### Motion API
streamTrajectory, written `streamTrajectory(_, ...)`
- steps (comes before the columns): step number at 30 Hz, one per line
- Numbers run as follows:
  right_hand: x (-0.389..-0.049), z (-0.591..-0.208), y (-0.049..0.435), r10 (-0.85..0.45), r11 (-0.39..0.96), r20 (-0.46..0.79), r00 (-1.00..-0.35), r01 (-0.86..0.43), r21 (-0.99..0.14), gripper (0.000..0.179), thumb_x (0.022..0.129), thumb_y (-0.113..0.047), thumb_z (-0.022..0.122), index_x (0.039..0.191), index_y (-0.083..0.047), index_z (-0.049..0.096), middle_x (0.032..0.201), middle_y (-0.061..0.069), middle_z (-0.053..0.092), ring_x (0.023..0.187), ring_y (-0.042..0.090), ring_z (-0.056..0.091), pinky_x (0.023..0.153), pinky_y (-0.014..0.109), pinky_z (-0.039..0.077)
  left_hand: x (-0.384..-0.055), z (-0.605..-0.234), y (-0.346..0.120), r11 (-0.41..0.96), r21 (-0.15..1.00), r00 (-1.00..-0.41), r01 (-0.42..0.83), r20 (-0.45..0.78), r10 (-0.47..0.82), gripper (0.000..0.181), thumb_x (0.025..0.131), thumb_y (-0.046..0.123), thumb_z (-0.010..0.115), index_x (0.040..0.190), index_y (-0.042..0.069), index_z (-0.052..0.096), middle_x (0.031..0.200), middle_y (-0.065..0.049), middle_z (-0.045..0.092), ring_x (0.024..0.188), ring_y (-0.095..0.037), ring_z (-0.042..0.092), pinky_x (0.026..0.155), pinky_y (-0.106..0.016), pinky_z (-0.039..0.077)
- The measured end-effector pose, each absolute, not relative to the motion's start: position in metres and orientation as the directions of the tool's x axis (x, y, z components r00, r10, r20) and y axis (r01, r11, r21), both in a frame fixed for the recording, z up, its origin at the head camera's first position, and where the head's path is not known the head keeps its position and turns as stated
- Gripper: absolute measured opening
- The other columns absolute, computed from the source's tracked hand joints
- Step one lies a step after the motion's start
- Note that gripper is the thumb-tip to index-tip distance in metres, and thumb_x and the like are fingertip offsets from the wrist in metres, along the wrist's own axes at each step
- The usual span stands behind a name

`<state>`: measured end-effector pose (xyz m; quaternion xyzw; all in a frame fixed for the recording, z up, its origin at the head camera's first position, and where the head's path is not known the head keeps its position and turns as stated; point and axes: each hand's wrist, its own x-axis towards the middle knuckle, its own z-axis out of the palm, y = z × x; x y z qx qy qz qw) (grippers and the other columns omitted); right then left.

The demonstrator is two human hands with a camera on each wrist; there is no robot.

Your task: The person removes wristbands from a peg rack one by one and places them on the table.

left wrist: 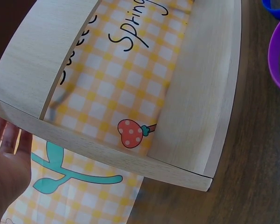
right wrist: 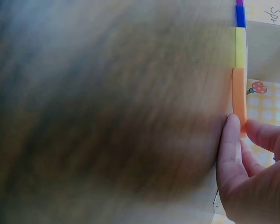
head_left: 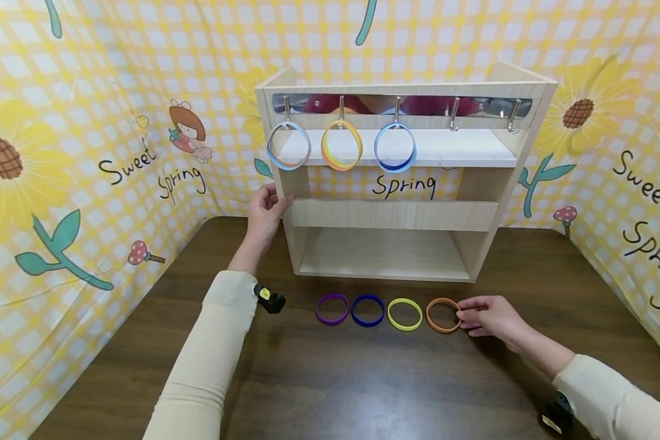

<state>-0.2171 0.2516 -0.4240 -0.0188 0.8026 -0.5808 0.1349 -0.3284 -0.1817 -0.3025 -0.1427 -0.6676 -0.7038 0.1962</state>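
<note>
My right hand (head_left: 492,319) pinches the right edge of an orange silicone wristband (head_left: 430,320) at table level. In the right wrist view, thumb and fingertips (right wrist: 232,122) meet at the end of that band. To its left lie a yellow wristband (head_left: 390,322), a dark blue one (head_left: 354,318) and a purple one (head_left: 318,316), all in a row. My left hand (head_left: 265,212) holds the left side panel of a wooden shelf unit (head_left: 393,214), thumb at its front edge. Other fingers (left wrist: 8,140) reach along the panel's outer side.
A metal hook strip (head_left: 426,105) runs across the top of the shelf. Light blue (head_left: 269,153), yellow-orange (head_left: 326,153) and blue-and-white (head_left: 378,156) bands hang from its three left hooks; two right hooks (head_left: 454,116) carry none. Checked cloth walls (head_left: 220,110) enclose the brown table (head_left: 319,379).
</note>
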Motion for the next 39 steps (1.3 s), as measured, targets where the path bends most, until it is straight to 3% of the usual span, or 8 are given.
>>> streamTrajectory(5, -0.217, -0.424, 0.251, -0.18, 0.331, -0.195, -0.964, 0.128, -0.935, 0.038, 0.091, -0.007, 0.065, 0.118, 0.017, 0.055, 0.093, 0.01, 0.07, 0.081, 0.018, 0.068, 0.069, 0.036, 0.056, -0.33, -0.303, -0.182, -0.023, 0.882, -0.88, 0.471, 0.467, -0.088, 0.036, 0.089, -0.004, 0.06, 0.121, -0.015, 0.05, 0.099, -0.003, 0.058, 0.089, -0.009, 0.057, 0.076, -0.023, 0.046)
streamTrajectory(7, -0.218, -0.423, 0.251, -0.182, 0.332, -0.197, -0.963, 0.128, -0.934, 0.038, 0.091, -0.007, 0.065, 0.118, 0.017, 0.055, 0.094, 0.01, 0.07, 0.082, 0.019, 0.068, 0.069, 0.036, 0.056, -0.33, -0.303, -0.182, -0.02, 0.882, -0.879, 0.471, 0.468, -0.088, 0.035, 0.089, -0.004, 0.06, 0.121, -0.014, 0.05, 0.097, 0.0, 0.059, 0.09, -0.01, 0.057, 0.077, -0.023, 0.046)
streamTrajectory(18, -0.222, -0.398, 0.255, -0.184, 0.308, -0.149, -0.972, 0.087, -0.947, 0.048, 0.094, -0.013, 0.064, 0.127, 0.018, 0.049, 0.108, 0.02, 0.065, 0.089, 0.023, 0.068, 0.073, 0.036, 0.056, -0.329, -0.304, -0.183, -0.023, 0.887, -0.884, 0.462, 0.458, -0.092, 0.034, 0.09, -0.003, 0.061, 0.121, -0.013, 0.051, 0.096, 0.001, 0.059, 0.089, -0.01, 0.057, 0.076, -0.023, 0.046)
streamTrajectory(23, -0.229, -0.387, 0.25, -0.18, 0.229, -0.105, -0.978, 0.062, -0.971, 0.05, 0.094, -0.015, 0.066, 0.129, 0.016, 0.048, 0.108, 0.012, 0.067, 0.092, 0.02, 0.068, 0.075, 0.035, 0.055, -0.333, -0.307, -0.183, -0.035, 0.881, -0.878, 0.472, 0.466, -0.106, 0.029, 0.089, -0.004, 0.061, 0.117, -0.011, 0.054, 0.094, 0.002, 0.06, 0.087, -0.01, 0.057, 0.075, -0.023, 0.046)
streamTrajectory(28, -0.234, -0.374, 0.24, -0.166, 0.121, -0.022, -0.986, 0.002, -0.993, 0.038, 0.094, -0.012, 0.065, 0.122, 0.011, 0.054, 0.096, -0.002, 0.069, 0.088, 0.017, 0.069, 0.075, 0.033, 0.055, -0.348, -0.319, -0.186, -0.03, 0.87, -0.866, 0.492, 0.485, -0.121, 0.025, 0.089, -0.003, 0.062, 0.114, -0.006, 0.057, 0.094, 0.003, 0.061, 0.088, -0.011, 0.058, 0.075, -0.023, 0.046)
streamTrajectory(34, -0.241, -0.354, 0.224, -0.146, 0.008, 0.08, -0.986, -0.082, -0.997, 0.019, 0.093, -0.011, 0.066, 0.109, -0.003, 0.062, 0.095, -0.001, 0.067, 0.087, 0.015, 0.069, 0.074, 0.031, 0.055, -0.343, -0.315, -0.186, -0.04, 0.883, -0.881, 0.467, 0.461, -0.106, 0.032, 0.089, -0.003, 0.062, 0.119, -0.011, 0.053, 0.101, -0.006, 0.06, 0.089, -0.011, 0.058, 0.075, -0.023, 0.046)
streamTrajectory(39, -0.248, -0.338, 0.209, -0.131, -0.077, 0.121, -0.984, -0.111, -0.991, 0.019, 0.092, -0.013, 0.068, 0.108, -0.005, 0.062, 0.098, 0.004, 0.066, 0.089, 0.015, 0.069, 0.076, 0.031, 0.055, -0.331, -0.305, -0.183, -0.024, 0.887, -0.884, 0.461, 0.458, -0.092, 0.031, 0.09, -0.003, 0.061, 0.119, -0.013, 0.052, 0.102, -0.008, 0.059, 0.089, -0.01, 0.057, 0.075, -0.023, 0.046)
